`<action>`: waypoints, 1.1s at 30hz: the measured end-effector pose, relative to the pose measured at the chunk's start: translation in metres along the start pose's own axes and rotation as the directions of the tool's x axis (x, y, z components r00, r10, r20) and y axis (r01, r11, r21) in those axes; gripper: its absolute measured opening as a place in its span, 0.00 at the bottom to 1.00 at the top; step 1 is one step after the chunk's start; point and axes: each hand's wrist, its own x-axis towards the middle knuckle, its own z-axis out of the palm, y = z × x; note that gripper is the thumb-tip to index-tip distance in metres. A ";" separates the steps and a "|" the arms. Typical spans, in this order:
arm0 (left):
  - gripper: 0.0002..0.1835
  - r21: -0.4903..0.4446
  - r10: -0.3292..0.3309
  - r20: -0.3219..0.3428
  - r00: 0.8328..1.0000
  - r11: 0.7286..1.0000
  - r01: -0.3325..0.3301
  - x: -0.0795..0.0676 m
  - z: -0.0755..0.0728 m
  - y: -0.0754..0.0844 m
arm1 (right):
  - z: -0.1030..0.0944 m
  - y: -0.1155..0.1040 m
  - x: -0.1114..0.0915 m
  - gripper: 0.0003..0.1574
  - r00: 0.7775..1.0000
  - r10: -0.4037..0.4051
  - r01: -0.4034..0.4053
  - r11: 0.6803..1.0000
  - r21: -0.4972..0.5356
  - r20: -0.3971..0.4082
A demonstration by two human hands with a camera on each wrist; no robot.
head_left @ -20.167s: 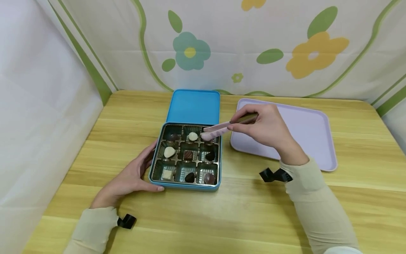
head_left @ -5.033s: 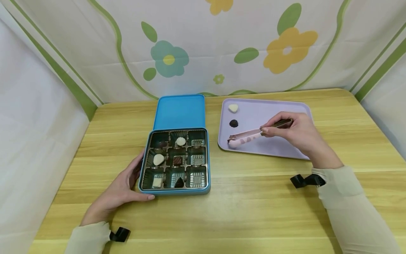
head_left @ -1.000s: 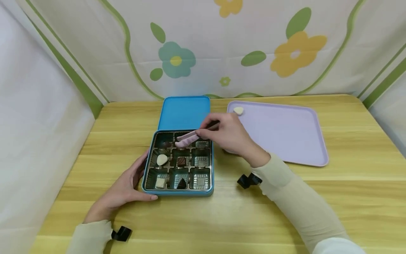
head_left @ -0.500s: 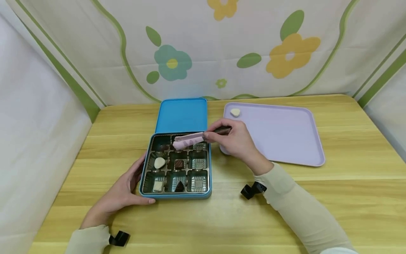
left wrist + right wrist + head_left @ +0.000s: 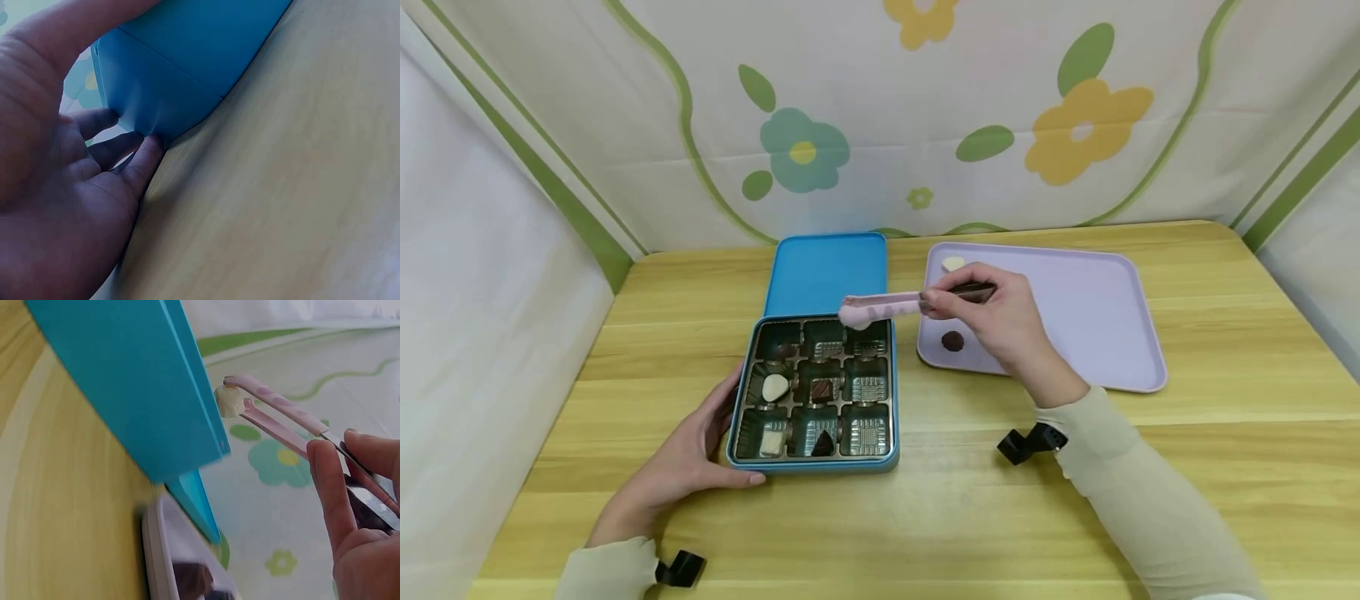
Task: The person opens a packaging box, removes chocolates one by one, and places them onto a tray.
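Observation:
In the head view my right hand (image 5: pixel 992 317) pinches pink-tipped tongs (image 5: pixel 887 308), held level above the tin's back right part. Between the tong tips is a white chocolate (image 5: pixel 229 401), clear in the right wrist view. My left hand (image 5: pixel 688 458) holds the open blue tin (image 5: pixel 820 468) at its left front corner, thumb along the front, fingers against the side (image 5: pixel 119 147). Inside the divided insert are a white rounded chocolate (image 5: pixel 775 387), a striped brown square (image 5: pixel 822 390), a white square (image 5: pixel 771 442), a dark pointed piece (image 5: pixel 823 443) and a dark piece (image 5: pixel 786 350) at back left.
Right of the tin lies a lilac tray (image 5: pixel 1090 317) with a white chocolate (image 5: pixel 952 264) and a dark round one (image 5: pixel 952 341) near its left edge. My right hand covers part of the tray. The tin's blue lid (image 5: pixel 827 271) lies behind it, near the curtain (image 5: pixel 880 183).
Over the earlier frames, the right column's chocolates have left the tin; chocolates now lie on the tray. Just now the tongs have lifted the white chocolate from the back middle compartment, moving up and right.

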 end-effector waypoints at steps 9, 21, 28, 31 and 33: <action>0.73 0.013 -0.015 -0.001 1.000 1.000 0.015 -0.001 0.002 0.004 | -0.055 -0.003 -0.012 0.05 0.983 -0.029 0.060 0.983 0.174 -0.180; 0.73 0.019 0.003 -0.020 1.000 1.000 -0.003 -0.018 -0.006 0.008 | -0.109 -0.008 -0.027 0.11 0.911 0.022 0.068 0.976 0.204 -0.412; 0.73 0.025 -0.001 -0.034 0.999 1.000 0.001 -0.023 -0.006 0.008 | -0.117 -0.002 -0.022 0.14 0.870 0.133 -0.050 0.982 0.183 -0.475; 0.73 0.020 -0.013 -0.033 0.999 1.000 0.014 -0.024 -0.005 0.008 | -0.118 0.001 -0.022 0.14 0.852 0.165 -0.086 0.980 0.178 -0.496; 0.73 0.015 -0.023 -0.033 0.999 1.000 0.023 -0.024 -0.004 0.009 | -0.119 0.003 -0.021 0.14 0.841 0.185 -0.106 0.978 0.181 -0.509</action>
